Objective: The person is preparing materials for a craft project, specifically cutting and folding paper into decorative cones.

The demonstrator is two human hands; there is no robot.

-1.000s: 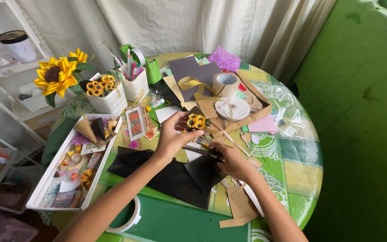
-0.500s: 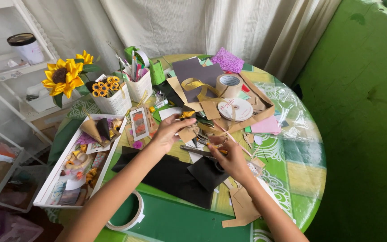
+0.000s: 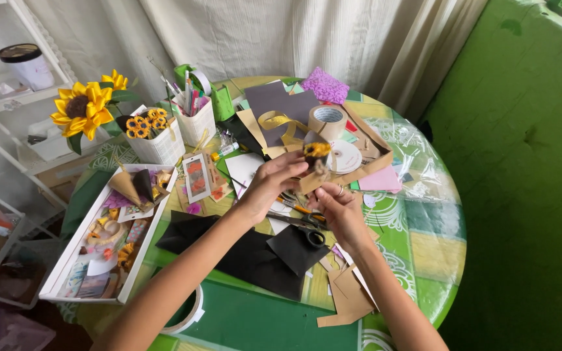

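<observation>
Small yellow paper sunflower [image 3: 317, 150] is pinched in the fingertips of the left hand [image 3: 273, 182], raised over the middle of the round green-clothed table [image 3: 424, 240]. Just beside it, the right hand [image 3: 339, 209] curls loosely above black-handled scissors [image 3: 304, 229] lying on black paper sheets [image 3: 248, 250]; its grip cannot be told.

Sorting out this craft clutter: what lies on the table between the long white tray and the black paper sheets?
In the head view, little lies between the white tray and the black paper: only bare green patterned tablecloth, partly crossed by the left forearm above it.
</observation>
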